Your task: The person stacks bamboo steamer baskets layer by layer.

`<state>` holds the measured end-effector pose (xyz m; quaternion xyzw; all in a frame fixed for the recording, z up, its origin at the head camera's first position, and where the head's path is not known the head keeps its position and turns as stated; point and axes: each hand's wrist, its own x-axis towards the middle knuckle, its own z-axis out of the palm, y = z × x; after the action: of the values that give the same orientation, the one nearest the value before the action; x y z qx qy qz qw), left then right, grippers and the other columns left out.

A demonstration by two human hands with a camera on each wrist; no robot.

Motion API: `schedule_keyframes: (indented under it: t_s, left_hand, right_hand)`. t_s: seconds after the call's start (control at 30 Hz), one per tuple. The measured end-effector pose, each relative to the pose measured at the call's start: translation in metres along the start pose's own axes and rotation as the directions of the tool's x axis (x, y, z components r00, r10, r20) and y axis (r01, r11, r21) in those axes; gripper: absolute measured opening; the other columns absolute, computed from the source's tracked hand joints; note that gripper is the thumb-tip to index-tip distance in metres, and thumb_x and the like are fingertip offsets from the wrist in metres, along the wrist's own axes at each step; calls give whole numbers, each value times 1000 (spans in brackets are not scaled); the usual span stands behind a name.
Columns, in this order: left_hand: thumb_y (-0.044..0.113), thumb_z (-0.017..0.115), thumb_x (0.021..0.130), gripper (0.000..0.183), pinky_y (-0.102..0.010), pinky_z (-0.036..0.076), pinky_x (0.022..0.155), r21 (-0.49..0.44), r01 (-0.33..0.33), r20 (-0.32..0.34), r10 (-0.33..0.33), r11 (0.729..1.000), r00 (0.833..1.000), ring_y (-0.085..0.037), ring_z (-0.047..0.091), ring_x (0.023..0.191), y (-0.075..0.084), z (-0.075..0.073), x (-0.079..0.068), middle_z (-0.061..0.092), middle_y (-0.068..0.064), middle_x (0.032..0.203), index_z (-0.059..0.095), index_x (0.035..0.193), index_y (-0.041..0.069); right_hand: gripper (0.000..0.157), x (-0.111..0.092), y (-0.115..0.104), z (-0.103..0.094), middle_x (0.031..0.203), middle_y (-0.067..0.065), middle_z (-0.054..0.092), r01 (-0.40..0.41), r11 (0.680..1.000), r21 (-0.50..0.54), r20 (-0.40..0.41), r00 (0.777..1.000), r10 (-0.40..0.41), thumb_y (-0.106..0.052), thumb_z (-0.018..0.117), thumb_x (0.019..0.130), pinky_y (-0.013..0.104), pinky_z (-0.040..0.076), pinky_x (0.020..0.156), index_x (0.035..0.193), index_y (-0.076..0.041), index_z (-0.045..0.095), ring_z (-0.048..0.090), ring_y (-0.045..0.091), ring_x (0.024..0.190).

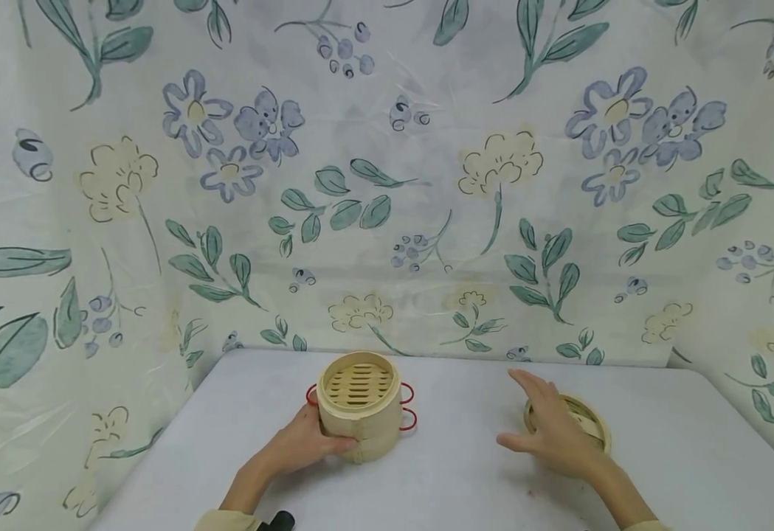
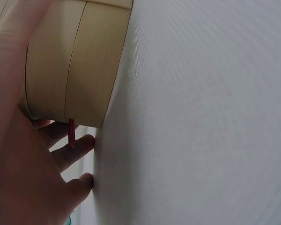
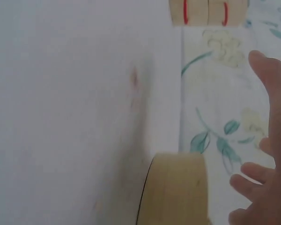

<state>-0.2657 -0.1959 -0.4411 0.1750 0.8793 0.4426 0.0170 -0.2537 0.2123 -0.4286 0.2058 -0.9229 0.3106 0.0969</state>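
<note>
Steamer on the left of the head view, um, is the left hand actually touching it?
Touching. The head view shows it: the left hand curls round the side of the steamer, thumb against its front wall.

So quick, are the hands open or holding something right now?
Left hand: holding the bamboo steamer by its side.
Right hand: open, holding nothing.

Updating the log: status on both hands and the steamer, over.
Left hand grips steamer stack. Right hand open above round bamboo piece. No obstacle between stack and right hand.
</note>
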Motion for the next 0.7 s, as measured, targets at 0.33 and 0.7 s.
schedule_keyframes:
  t_s: [0.33, 0.7]
  left_hand:
    - [47, 80, 64, 84, -46, 28, 106, 17, -3, -5, 3, 1000, 1000, -13, 43, 121, 2, 0, -1, 52, 7, 127, 36, 134, 28]
    - [46, 80, 65, 85, -47, 27, 107, 16, 18, -3, -18, 1000, 1000, -13, 42, 123, 0, 1, -1, 51, 7, 129, 36, 134, 28]
  right_hand:
    - [88, -21, 38, -16, 140, 23, 31, 1, 995, -100, -50, 999, -6, -49, 74, 72, 67, 6, 102, 139, -8, 35, 29, 45, 127]
    - [84, -33, 56, -23, 138, 27, 29, -22, 985, -170, -35, 999, 16, -49, 74, 69, 76, 11, 90, 134, -5, 42, 23, 49, 125]
